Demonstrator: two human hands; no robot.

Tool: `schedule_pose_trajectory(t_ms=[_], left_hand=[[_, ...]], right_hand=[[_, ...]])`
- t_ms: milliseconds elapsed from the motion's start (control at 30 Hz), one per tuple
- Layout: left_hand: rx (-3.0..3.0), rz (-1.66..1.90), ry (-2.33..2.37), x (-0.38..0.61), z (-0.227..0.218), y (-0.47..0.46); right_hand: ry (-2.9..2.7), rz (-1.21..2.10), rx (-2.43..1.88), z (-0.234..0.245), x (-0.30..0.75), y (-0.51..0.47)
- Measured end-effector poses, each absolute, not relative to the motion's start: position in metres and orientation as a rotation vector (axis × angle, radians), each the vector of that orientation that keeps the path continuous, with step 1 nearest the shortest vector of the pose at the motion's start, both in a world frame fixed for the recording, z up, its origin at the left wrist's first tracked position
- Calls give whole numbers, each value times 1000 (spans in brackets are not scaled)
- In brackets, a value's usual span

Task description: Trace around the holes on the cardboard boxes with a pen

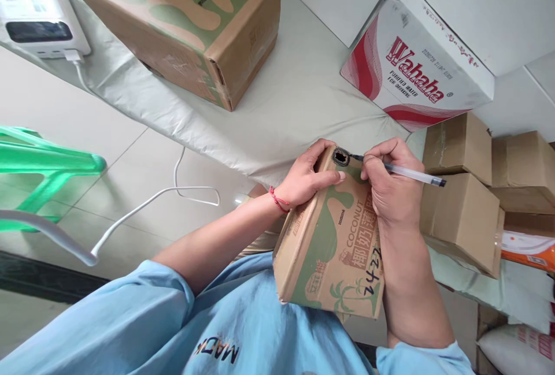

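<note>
A brown and green coconut cardboard box [323, 253] is tilted in front of my blue shirt, its far end at the table's edge. My left hand [306, 178], a red cord at the wrist, grips that far end with the thumb on the printed face. Between the fingers of my right hand [394, 175] is a pen [411, 174] with a clear barrel. Its tip points at a dark-edged hole [341, 156] near the box's far corner; whether it touches, I cannot tell. Handwritten digits run along the box's right side, partly behind my right forearm.
A larger coconut carton [243, 63] stands on the cloth-covered table [299, 115]. At the back right is a white and red Wahaha carton [416, 69], with several plain brown boxes [463, 219] beside it. A green stool [47, 161] and a white cable [130, 210] are at left.
</note>
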State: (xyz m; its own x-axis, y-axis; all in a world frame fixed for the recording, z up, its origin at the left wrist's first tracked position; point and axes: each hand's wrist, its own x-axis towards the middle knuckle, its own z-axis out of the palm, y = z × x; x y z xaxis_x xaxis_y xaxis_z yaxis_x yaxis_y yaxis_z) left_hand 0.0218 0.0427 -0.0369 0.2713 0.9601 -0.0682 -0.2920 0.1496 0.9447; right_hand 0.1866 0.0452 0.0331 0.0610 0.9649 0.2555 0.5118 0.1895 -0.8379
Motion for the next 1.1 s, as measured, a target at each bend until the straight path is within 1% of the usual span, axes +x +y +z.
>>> schedule_pose_trajectory(t_ms=[367,733,1100], left_hand=[[1042,1100,837,21,-36,44],[1064,1088,838,20,-36,44],[1060,1074,866,20,-35,44]], right_hand=[[-1623,807,-1351,36,181,37],[-1618,796,-1431,37,179,39],[-1637,877,-1428,38,182,35]])
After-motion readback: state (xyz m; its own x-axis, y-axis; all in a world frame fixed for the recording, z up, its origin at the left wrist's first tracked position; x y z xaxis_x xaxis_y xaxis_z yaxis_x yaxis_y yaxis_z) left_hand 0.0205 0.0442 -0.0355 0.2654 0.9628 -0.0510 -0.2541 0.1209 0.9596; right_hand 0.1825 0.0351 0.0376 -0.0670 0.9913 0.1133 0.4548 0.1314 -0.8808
